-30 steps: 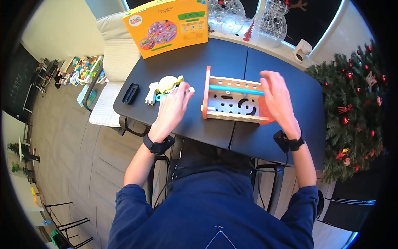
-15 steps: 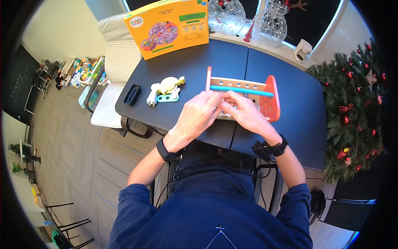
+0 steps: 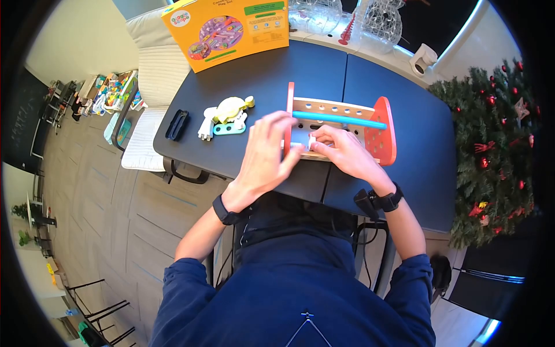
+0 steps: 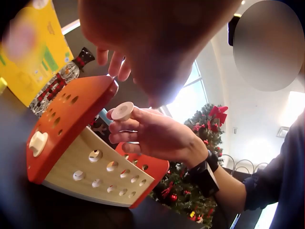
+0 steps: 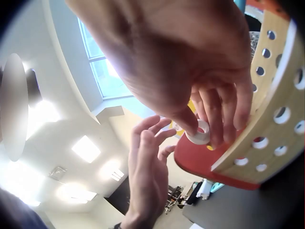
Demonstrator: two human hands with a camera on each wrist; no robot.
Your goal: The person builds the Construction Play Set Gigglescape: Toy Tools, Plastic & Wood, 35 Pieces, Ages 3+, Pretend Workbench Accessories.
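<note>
A wooden toy toolbox with red end panels (image 3: 384, 133), perforated side boards and a blue rod (image 3: 341, 120) as handle stands on the table. My right hand (image 3: 350, 155) pinches a round white nut (image 5: 199, 133) with a hole in it between thumb and fingertips, over the toolbox's left part. A white bolt (image 4: 38, 143) goes through the left red panel; its head shows outside, and its threaded shaft lies inside near the nut. Just left of that panel, my left hand (image 3: 263, 153) holds nothing, its fingers spread and partly covering the panel.
Left on the table lie white and pale yellow toy pieces (image 3: 231, 109), a teal strip with holes (image 3: 229, 128) and a black case (image 3: 177, 125). A yellow play-set box (image 3: 231, 34) stands at the back. A decorated Christmas tree (image 3: 488, 156) is beyond the right edge.
Both hands came together at the toolbox's left end, the left from the toy pieces, the right from the right panel. The left hand has since drawn back leftward; the right keeps the nut.
</note>
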